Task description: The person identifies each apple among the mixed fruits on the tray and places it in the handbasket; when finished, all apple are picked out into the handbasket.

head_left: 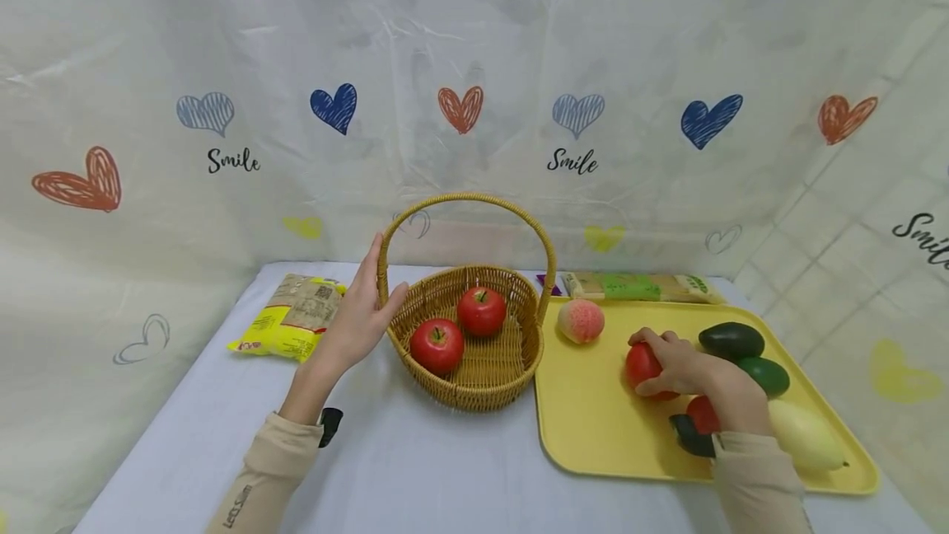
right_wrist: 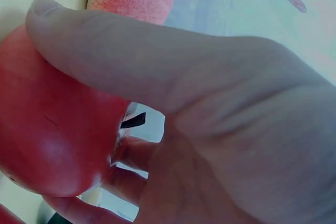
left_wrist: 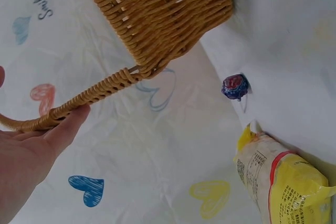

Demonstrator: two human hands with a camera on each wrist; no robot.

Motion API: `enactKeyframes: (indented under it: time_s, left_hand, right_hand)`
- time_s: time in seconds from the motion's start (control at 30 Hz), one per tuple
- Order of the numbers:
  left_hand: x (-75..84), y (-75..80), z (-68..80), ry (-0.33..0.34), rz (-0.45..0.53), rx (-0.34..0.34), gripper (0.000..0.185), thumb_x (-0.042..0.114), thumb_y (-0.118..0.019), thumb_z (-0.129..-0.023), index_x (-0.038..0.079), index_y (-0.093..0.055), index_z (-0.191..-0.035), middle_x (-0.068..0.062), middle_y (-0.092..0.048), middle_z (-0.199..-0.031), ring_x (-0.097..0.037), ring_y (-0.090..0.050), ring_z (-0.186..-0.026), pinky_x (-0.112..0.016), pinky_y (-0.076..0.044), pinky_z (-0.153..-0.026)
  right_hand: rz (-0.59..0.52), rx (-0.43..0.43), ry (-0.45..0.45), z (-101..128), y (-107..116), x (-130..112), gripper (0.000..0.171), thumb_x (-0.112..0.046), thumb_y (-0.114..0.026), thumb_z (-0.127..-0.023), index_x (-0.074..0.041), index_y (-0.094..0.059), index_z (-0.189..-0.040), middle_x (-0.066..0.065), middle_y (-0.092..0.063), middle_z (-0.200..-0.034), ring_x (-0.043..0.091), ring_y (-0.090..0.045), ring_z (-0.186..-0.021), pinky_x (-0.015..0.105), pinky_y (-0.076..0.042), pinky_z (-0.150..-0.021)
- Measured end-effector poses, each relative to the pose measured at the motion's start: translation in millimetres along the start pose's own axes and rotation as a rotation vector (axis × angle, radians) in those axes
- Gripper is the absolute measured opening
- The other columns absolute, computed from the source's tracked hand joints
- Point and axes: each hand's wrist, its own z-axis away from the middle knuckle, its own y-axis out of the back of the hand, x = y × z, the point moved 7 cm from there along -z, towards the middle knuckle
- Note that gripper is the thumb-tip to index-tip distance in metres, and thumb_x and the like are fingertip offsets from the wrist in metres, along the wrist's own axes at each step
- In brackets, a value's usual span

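A wicker basket [head_left: 470, 390] with a tall arched handle stands on the table, holding two red apples [head_left: 482, 311]. Fingers straight, my left hand [head_left: 357, 321] rests against the left side of that handle, thumb spread over the basket's rim. The left wrist view shows the fingers lying along the handle [left_wrist: 100, 88]. Over the yellow tray [head_left: 586, 427], my right hand [head_left: 685, 373] grips another red apple [right_wrist: 58, 124]. Its thumb lies across one side and the fingers curl round the other, near the dark stem. A pink peach [head_left: 582, 321] sits to its left on the tray.
A dark avocado [head_left: 731, 341], a green fruit [head_left: 765, 377], a pale yellow fruit [head_left: 808, 435] and a red fruit [head_left: 701, 414] share the tray. Behind it lies a long packet [head_left: 641, 287]. At left are a yellow packet [head_left: 292, 318] and a wrapped lollipop [left_wrist: 235, 86].
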Motion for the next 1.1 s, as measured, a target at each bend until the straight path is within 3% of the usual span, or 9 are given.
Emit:
enactKeyframes:
  time_s: [0.6,1.1]
  left_hand:
    - [-0.8,0.6,-1.0,-0.006,0.000,0.006,0.087,0.049,-0.049,-0.106,0.016,0.004,-0.167,-0.006,-0.003,-0.175,-0.031,-0.012,-0.162,-0.055,-0.021,-0.130]
    - [-0.6,-0.4,-0.1,0.005,0.013,0.000,0.086,0.050,-0.049,-0.106,0.023,0.007,-0.166,-0.005,-0.002,-0.175,-0.031,-0.012,-0.162,-0.055,-0.022,-0.129]
  right_hand:
    - [-0.006,-0.056,-0.032,7.8,2.1,-1.9,0.068,-0.025,-0.081,-0.086,-0.007,-0.042,-0.139,0.027,-0.052,-0.116,0.042,-0.052,-0.101,0.048,-0.052,-0.076]
    - [0.014,0.007,-0.011,24.0,18.3,-18.3,0.072,-0.026,-0.083,-0.082,-0.008,-0.042,-0.138,0.032,-0.051,-0.119,0.042,-0.057,-0.099,0.054,-0.055,-0.077]
